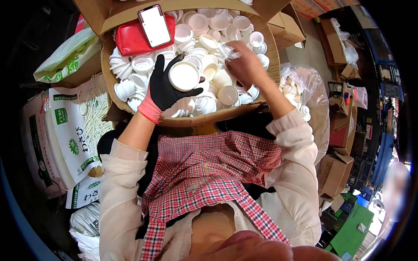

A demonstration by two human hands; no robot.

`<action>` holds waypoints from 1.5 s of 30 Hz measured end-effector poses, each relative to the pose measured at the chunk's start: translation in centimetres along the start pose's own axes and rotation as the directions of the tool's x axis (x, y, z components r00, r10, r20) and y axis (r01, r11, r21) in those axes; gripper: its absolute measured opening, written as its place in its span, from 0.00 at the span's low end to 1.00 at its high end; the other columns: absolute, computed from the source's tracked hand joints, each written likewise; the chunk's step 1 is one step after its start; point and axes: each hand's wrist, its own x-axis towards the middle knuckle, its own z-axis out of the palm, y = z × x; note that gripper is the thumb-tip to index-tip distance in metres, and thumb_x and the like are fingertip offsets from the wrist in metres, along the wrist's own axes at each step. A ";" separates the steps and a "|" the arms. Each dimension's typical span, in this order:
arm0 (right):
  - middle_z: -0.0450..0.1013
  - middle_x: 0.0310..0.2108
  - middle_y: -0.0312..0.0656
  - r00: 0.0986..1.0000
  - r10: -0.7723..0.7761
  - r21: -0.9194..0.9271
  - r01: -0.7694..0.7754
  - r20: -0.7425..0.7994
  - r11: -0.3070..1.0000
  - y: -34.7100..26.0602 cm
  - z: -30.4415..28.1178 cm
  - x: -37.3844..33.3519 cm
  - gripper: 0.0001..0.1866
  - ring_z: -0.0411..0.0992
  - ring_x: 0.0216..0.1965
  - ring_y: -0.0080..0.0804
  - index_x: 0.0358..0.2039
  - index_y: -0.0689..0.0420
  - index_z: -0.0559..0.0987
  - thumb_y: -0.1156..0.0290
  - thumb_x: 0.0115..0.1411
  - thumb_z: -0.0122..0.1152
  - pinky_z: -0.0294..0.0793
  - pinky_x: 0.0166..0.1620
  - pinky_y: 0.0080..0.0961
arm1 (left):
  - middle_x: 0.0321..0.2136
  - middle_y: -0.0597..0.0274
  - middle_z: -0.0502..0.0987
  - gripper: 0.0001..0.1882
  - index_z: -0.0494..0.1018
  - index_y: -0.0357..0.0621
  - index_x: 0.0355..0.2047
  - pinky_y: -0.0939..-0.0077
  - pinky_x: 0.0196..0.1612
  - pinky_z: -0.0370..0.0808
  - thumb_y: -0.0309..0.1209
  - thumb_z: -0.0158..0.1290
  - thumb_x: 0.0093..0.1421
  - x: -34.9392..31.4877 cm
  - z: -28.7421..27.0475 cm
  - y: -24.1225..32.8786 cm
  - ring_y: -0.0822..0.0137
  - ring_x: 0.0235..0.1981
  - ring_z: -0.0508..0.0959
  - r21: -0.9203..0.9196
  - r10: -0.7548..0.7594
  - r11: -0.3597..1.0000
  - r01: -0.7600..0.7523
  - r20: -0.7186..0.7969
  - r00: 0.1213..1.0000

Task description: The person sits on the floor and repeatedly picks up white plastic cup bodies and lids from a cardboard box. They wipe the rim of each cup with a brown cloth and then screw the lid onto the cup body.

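Observation:
My left hand [167, 90], in a black glove with a pink cuff, is closed around a round white plastic lid [183, 76] by its rim. The lid's shallow hollow side faces up, and a few bare fingertips poke out of the glove. To its right, my bare right hand [246, 64] is over the heap of white plastic lids [220, 21], close to some stacked ones. Motion smears its fingers, so I cannot tell whether it grips a lid. The heap sits in a large cardboard box [191, 122] in front of me.
A red pouch [130, 38] lies on the lids at the back left, with a lit phone [155, 26] on it. Printed white sacks [72, 130] and thin white sticks [98, 115] are at left. A clear plastic bag [311, 87] of off-white pieces stands right of the box.

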 end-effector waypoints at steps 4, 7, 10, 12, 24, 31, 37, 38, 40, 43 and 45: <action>0.70 0.49 0.52 0.941 0.327 -0.709 -0.174 0.085 0.684 15.5 -3.3 -3.0 0.24 0.65 0.53 0.53 0.51 0.55 0.72 0.79 0.51 0.53 0.70 0.52 0.43 | 0.57 0.64 0.68 0.34 0.56 0.46 0.63 0.61 0.66 0.50 0.52 0.43 0.64 0.5 2.3 0.1 0.69 0.60 0.64 0.871 0.234 -0.479 -0.112 0.249 0.940; 0.70 0.49 0.49 0.890 0.420 -0.784 -0.130 0.178 0.607 19.0 -2.5 -3.6 0.25 0.65 0.52 0.53 0.51 0.52 0.72 0.78 0.49 0.57 0.71 0.50 0.44 | 0.54 0.62 0.71 0.33 0.59 0.43 0.61 0.64 0.61 0.56 0.49 0.49 0.61 0.7 3.6 0.3 0.67 0.57 0.68 0.868 0.319 -0.453 -0.204 0.371 0.872; 0.70 0.48 0.48 0.893 0.419 -0.801 -0.126 0.166 0.586 18.9 -1.9 -3.5 0.26 0.66 0.51 0.51 0.51 0.51 0.72 0.76 0.48 0.60 0.72 0.49 0.43 | 0.51 0.60 0.73 0.33 0.61 0.40 0.59 0.66 0.57 0.62 0.45 0.54 0.58 0.6 4.2 0.3 0.64 0.54 0.71 0.915 0.367 -0.322 -0.243 0.357 0.859; 0.70 0.47 0.48 0.881 0.456 -0.817 -0.168 0.127 0.551 18.4 -2.4 -3.1 0.27 0.67 0.51 0.50 0.51 0.50 0.72 0.75 0.47 0.62 0.72 0.48 0.42 | 0.49 0.59 0.75 0.33 0.63 0.38 0.57 0.68 0.54 0.66 0.43 0.58 0.56 0.9 4.4 0.1 0.63 0.52 0.73 0.928 0.384 -0.277 -0.250 0.346 0.856; 0.65 0.57 0.46 0.971 0.131 0.980 -0.200 0.199 -0.002 -3.7 -2.7 -2.8 0.37 0.65 0.58 0.41 0.61 0.53 0.62 0.80 0.49 0.60 0.67 0.59 0.39 | 0.49 0.53 0.75 0.38 0.65 0.35 0.55 0.71 0.49 0.74 0.39 0.68 0.47 0.2 6.4 0.3 0.61 0.46 0.77 0.674 0.334 -0.710 -0.205 0.578 0.744; 0.68 0.51 0.48 0.979 0.138 0.986 -0.157 0.147 0.064 -6.1 -1.6 -2.3 0.34 0.71 0.51 0.41 0.60 0.58 0.63 0.77 0.50 0.60 0.74 0.52 0.39 | 0.48 0.55 0.76 0.35 0.66 0.34 0.53 0.71 0.50 0.73 0.38 0.67 0.48 0.0 5.3 0.3 0.62 0.47 0.77 0.864 0.423 -0.385 -0.324 0.478 0.770; 0.69 0.48 0.55 0.826 0.310 0.816 -0.542 0.471 0.203 -6.0 -0.4 -1.8 0.26 0.77 0.26 0.38 0.60 0.63 0.61 0.66 0.65 0.52 0.79 0.34 0.28 | 0.46 0.55 0.77 0.37 0.65 0.35 0.54 0.70 0.50 0.73 0.37 0.68 0.47 -0.3 5.8 -0.3 0.63 0.47 0.78 0.793 0.424 -0.546 -0.272 0.541 0.727; 0.67 0.51 0.54 0.892 0.229 0.850 -0.445 0.391 0.281 -6.9 -0.2 -1.9 0.27 0.77 0.28 0.38 0.60 0.62 0.61 0.67 0.64 0.54 0.80 0.35 0.27 | 0.45 0.56 0.78 0.38 0.66 0.36 0.53 0.70 0.50 0.73 0.38 0.69 0.45 -0.2 5.4 -0.4 0.63 0.45 0.78 0.791 0.450 -0.564 -0.238 0.535 0.715; 0.63 0.55 0.53 0.975 0.040 0.888 -0.215 0.218 0.406 -8.2 -0.1 -1.9 0.30 0.77 0.31 0.37 0.61 0.60 0.60 0.69 0.61 0.58 0.80 0.35 0.27 | 0.43 0.55 0.78 0.39 0.67 0.36 0.51 0.70 0.48 0.74 0.39 0.71 0.43 -0.2 5.6 -0.5 0.62 0.44 0.78 0.809 0.491 -0.547 -0.216 0.518 0.700; 0.60 0.57 0.42 0.980 0.006 0.764 -0.157 0.196 0.626 -8.1 -0.6 -2.5 0.38 0.74 0.43 0.33 0.61 0.57 0.61 0.87 0.49 0.63 0.78 0.42 0.24 | 0.43 0.53 0.77 0.37 0.68 0.37 0.50 0.70 0.47 0.75 0.38 0.72 0.42 -0.6 5.9 -0.8 0.60 0.43 0.78 0.845 0.526 -0.482 -0.231 0.489 0.696; 0.62 0.54 0.41 0.999 0.001 0.603 -0.028 0.045 0.797 -7.6 -0.3 -2.6 0.38 0.73 0.43 0.31 0.59 0.58 0.63 0.84 0.47 0.66 0.77 0.41 0.22 | 0.43 0.54 0.77 0.38 0.69 0.37 0.50 0.70 0.47 0.74 0.39 0.71 0.42 -0.3 6.2 -0.9 0.59 0.42 0.78 0.802 0.503 -0.549 -0.234 0.541 0.674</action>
